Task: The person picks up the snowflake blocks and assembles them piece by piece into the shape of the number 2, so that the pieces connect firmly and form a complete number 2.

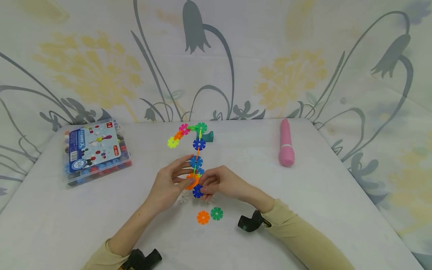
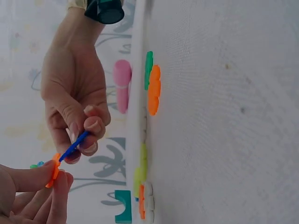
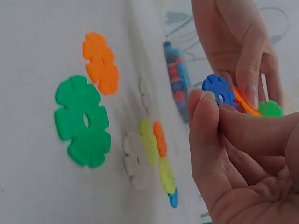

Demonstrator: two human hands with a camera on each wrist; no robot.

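In the head view my left hand (image 1: 168,187) pinches an orange notched disc (image 1: 191,182) between thumb and fingers. My right hand (image 1: 227,182) pinches a dark blue notched disc (image 1: 197,192) by its edge. Seen from the left wrist, the blue disc (image 2: 74,147) stands edge-on at an angle, its end right at the orange disc (image 2: 55,171). From the orange disc a chain of joined discs stretches away, with a blue disc (image 1: 199,144) farther along. It bends left at a green disc (image 1: 201,127), through a pink disc (image 1: 184,129) to a yellow disc (image 1: 173,142).
Near me lie a loose orange disc (image 1: 203,217) and green disc (image 1: 216,213). White discs (image 1: 183,197) lie below the hands, partly hidden. A teal piece (image 1: 208,136) stands behind the chain. A plastic box (image 1: 96,150) of parts sits left; a pink cylinder (image 1: 286,144) lies right.
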